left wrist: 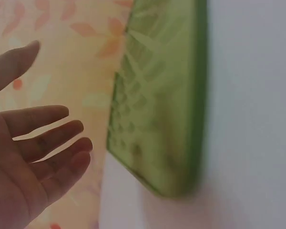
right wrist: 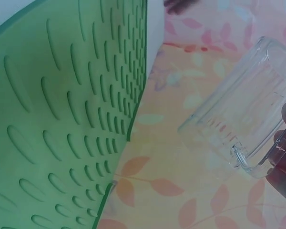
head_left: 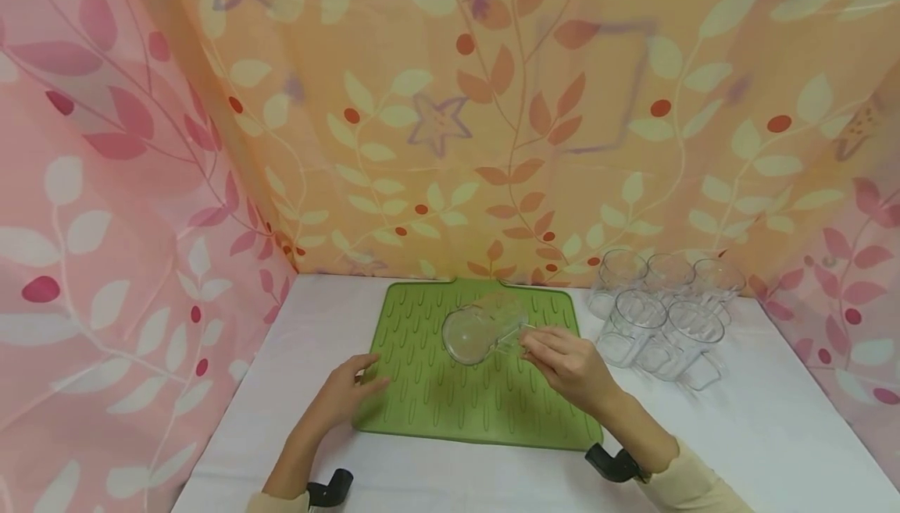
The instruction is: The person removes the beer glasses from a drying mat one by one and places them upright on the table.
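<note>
My right hand (head_left: 571, 366) grips a clear glass mug (head_left: 467, 336) by its handle, holding it tilted over the green ridged drying mat (head_left: 422, 404). In the right wrist view the mug (right wrist: 243, 105) shows whole, its handle between my fingers (right wrist: 282, 183) and thumb. My left hand (head_left: 349, 390) holds nothing and hovers at the mat's left edge, fingers spread apart. The left wrist view shows that palm (left wrist: 14, 162) facing the mat (left wrist: 157, 109), with the fingers loosely extended.
Several clear glass mugs (head_left: 692, 322) stand grouped on the white table (head_left: 766, 419) to the right of the mat. Patterned cloth walls, orange at the back (head_left: 394, 146) and pink at the left (head_left: 126, 263) and right, enclose the table.
</note>
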`<state>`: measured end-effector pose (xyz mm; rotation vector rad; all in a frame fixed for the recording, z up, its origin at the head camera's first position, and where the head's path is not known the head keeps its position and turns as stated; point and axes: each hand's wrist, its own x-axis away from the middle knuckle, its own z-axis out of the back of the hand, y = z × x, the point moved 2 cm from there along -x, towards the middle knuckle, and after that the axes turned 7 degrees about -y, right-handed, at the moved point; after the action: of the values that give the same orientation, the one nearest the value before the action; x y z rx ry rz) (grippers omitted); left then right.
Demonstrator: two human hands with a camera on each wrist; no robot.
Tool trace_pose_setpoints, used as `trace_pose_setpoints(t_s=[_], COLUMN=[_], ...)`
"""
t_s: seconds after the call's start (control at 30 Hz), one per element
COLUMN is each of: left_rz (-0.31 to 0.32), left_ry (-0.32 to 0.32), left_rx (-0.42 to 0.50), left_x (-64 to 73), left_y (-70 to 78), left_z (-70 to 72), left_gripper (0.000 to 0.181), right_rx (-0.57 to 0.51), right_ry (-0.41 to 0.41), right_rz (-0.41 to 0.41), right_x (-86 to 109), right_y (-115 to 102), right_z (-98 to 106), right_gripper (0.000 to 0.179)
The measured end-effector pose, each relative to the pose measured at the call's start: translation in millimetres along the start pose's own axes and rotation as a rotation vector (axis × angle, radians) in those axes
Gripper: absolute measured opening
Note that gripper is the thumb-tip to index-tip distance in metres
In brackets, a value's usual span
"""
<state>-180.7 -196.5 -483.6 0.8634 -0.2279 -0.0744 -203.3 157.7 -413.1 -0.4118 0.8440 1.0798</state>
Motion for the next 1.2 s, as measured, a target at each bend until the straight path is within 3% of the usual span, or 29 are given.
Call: trace_pose_setpoints(t_s=[0.3,0.67,1.2], left_rz=[-0.096,-0.103,-0.131], left_ry=[-0.059,-0.184,-0.396], left_rx=[0.156,0.417,0.501], left_x=[-25.4,-48.0,-68.1], left_y=[48.1,85.1,107.1], left_z=[8.7,7.3,-7.1], left_gripper=[0.052,0.068,0.066], right_rx=[0.026,0.041,0.074], right_ry=[0.009,0.032,0.072], right_rz=[0.064,0.104,0.184], right_x=[-2.5,-3.4,-0.8], right_y=[-4.7,-7.8,-12.8], right_z=[-2.3,-3.3,-9.3], right_gripper=[0.028,0.028,0.025])
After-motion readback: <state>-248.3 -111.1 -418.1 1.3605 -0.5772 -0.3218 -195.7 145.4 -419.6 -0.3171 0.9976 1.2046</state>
